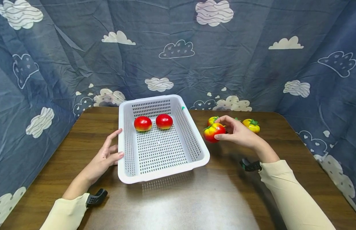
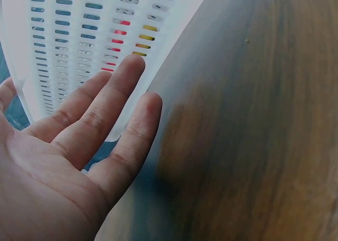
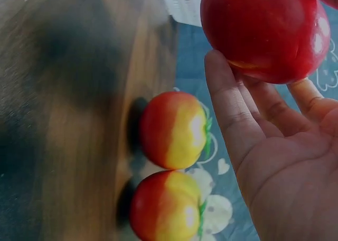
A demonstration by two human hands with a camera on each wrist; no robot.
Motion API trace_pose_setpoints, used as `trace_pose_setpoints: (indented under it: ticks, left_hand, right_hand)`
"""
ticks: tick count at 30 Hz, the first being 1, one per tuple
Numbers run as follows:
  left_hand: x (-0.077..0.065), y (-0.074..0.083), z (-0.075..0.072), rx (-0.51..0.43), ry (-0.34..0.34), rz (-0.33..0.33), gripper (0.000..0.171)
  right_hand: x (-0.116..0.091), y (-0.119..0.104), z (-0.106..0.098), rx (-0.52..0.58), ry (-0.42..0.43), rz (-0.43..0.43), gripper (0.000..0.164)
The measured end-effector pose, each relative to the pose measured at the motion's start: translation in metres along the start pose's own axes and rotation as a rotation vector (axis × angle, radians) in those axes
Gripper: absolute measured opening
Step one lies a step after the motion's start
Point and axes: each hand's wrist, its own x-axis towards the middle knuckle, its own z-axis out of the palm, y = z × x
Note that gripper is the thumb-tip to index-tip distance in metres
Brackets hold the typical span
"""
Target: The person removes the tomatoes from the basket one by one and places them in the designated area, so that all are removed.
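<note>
My right hand (image 1: 238,132) pinches a red-and-yellow tomato (image 1: 214,132) between thumb and fingers, just right of the white basket (image 1: 163,175). In the right wrist view, the held tomato (image 3: 264,29) shows its smooth red side and is raised off the table. Inside the basket, toward its far end, two red tomatoes (image 1: 143,123) lie side by side. On the basket's left side, my left hand (image 1: 104,156) has its thumb and index fingertips at the rim. The left wrist view shows that hand's fingers extended along the slotted wall.
More tomatoes with green leaves stand on the wooden table (image 1: 172,204) behind the right hand: a yellow-topped tomato (image 1: 251,125) at right, another tomato (image 1: 212,120) partly hidden by the held one. A blue cloud-print cloth (image 1: 178,73) hangs behind the table and along its sides.
</note>
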Motion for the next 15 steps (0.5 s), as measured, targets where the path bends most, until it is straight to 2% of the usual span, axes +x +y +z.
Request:
trace_pose_setpoints:
  ticks: [9, 15]
  left_hand:
    - [-0.001, 0.0, 0.0, 0.002, 0.001, 0.004, 0.079]
    - [0.0, 0.0, 0.0, 0.002, 0.001, 0.006, 0.079]
  right_hand:
    - [-0.003, 0.016, 0.002, -0.08, 0.027, 0.029, 0.052]
    - [-0.007, 0.024, 0.003, -0.068, 0.028, 0.056, 0.053]
